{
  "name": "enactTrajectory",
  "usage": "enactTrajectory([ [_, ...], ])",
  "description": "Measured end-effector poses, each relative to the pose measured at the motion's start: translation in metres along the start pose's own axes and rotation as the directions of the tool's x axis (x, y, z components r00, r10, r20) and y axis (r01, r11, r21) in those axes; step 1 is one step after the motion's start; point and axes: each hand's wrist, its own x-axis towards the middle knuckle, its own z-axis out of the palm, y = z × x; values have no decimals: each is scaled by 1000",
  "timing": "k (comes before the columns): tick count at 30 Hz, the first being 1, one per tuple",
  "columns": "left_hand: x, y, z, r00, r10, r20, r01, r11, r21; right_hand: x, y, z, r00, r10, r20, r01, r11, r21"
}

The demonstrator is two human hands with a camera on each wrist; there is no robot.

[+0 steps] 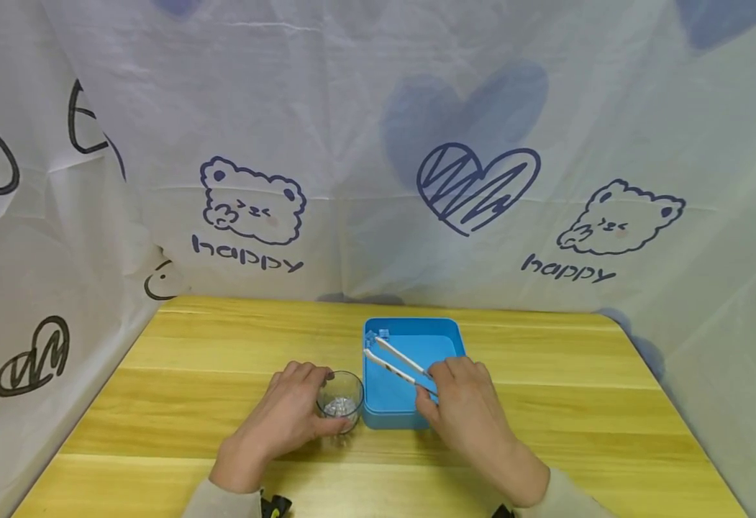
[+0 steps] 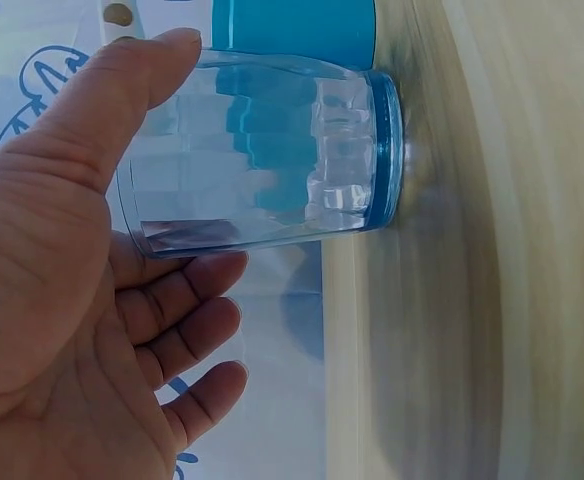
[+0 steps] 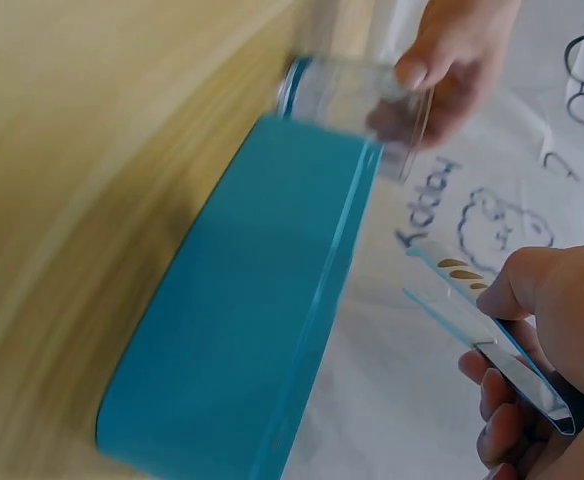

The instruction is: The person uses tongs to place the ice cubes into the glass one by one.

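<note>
Reaching in from the near edge, both light-sleeved forearms slant inward over the yellow wood-grain desk (image 1: pixel 559 360), and we see the backs of the hands turned up toward the head camera. The left hand (image 1: pixel 290 406) bends around the side of its vessel; the right hand (image 1: pixel 465 399) hangs over the near right part of the box.

We count one clear drinking glass (image 1: pixel 342 392), one light-blue rectangular open box (image 1: pixel 393 403) and one pair of white tongs with brown marks (image 1: pixel 390 366). At least two small clear pieces (image 1: pixel 384 333) lie in the box's far left corner; several clear chunks (image 1: pixel 341 409) sit in the bottom of the glass, too jumbled for us to number.

The left hand grips the glass near its rim, thumb opposite index finger, the other fingers loosely bent away. The glass stands upright on the desk, just left of the box. The right hand pinches the tongs, whose tips stand apart above the box, pointing toward its far left corner.
</note>
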Motion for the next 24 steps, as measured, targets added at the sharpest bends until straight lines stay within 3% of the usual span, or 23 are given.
enactTrajectory([
  [4,0,-1,1,1000,-4,-2,4,1000,1,5,14,6,1000,16,-7,-16,999,-28],
  [10,1,-2,3,1000,-5,6,5,1000,-20,15,30,15,992,105,71,-103,994,-38],
  [15,1,-2,4,1000,-12,12,12,1000,-26,26,41,23,972,188,139,-182,982,-55],
  [24,2,-2,5,1000,-10,2,10,1000,-21,40,31,40,938,223,267,-221,975,-37],
])
